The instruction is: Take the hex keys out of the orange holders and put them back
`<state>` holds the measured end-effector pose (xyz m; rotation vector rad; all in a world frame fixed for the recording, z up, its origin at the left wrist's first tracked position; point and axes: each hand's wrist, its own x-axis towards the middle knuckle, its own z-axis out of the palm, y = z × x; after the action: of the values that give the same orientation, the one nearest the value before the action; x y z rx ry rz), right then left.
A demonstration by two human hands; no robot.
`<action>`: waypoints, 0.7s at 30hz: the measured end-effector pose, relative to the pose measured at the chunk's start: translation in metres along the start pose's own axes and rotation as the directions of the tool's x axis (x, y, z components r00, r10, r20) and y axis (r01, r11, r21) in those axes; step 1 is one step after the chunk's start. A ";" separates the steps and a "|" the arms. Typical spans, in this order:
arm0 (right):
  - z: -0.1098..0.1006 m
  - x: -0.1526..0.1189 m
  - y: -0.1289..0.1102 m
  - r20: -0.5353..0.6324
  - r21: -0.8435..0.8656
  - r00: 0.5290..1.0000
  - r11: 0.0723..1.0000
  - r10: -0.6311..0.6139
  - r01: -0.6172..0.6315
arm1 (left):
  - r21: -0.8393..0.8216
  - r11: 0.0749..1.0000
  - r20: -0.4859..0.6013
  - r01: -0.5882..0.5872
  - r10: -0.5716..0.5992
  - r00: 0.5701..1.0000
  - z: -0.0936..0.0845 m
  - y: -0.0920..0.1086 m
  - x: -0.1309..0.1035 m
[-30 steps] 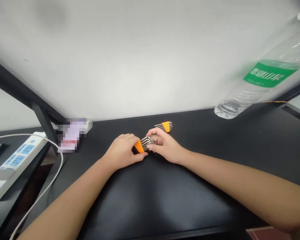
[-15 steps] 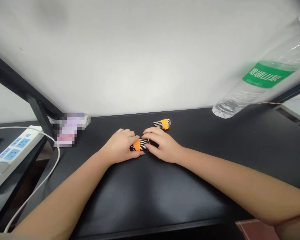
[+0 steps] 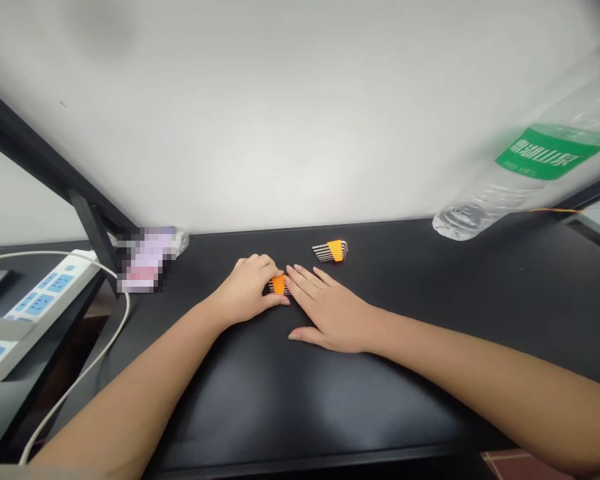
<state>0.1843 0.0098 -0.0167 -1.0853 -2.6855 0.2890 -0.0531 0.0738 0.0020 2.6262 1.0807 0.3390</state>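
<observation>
A set of hex keys in an orange holder (image 3: 279,285) lies on the black table, gripped between the thumb and fingers of my left hand (image 3: 247,288). My right hand (image 3: 333,308) is spread flat, palm down, just to its right, with the fingertips at the set's right end and partly hiding it. The right thumb points left, apart from the other fingers. Behind my right hand, a second hex key set in an orange holder (image 3: 335,251) rests on the table, touched by neither hand.
A large clear bottle with a green label (image 3: 550,152) stands at the right rear. At the left are a white power strip (image 3: 43,300), a white cable (image 3: 115,327), a black frame bar (image 3: 93,233) and a blurred purple packet (image 3: 150,257). A white wall (image 3: 280,120) rises behind.
My right hand has opened from a curled pose near the hex keys and now lies flatter, its thumb moved toward me. The view has shifted slightly, with my left hand still on the set.
</observation>
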 end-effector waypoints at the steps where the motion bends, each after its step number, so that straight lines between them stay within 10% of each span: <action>1: -0.001 0.001 0.000 -0.009 0.003 1.000 1.000 -0.005 0.005 | 0.001 1.000 -0.003 0.004 -0.004 1.000 0.000 0.000 0.000; 21: -0.007 -0.003 0.000 0.013 -0.073 0.999 0.997 -0.037 0.038 | 0.084 0.996 0.023 0.023 -0.025 0.999 -0.013 -0.010 -0.005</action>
<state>0.1879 0.0084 -0.0104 -1.0553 -2.7426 0.1926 -0.0669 0.0795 0.0102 2.6802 1.1417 0.2618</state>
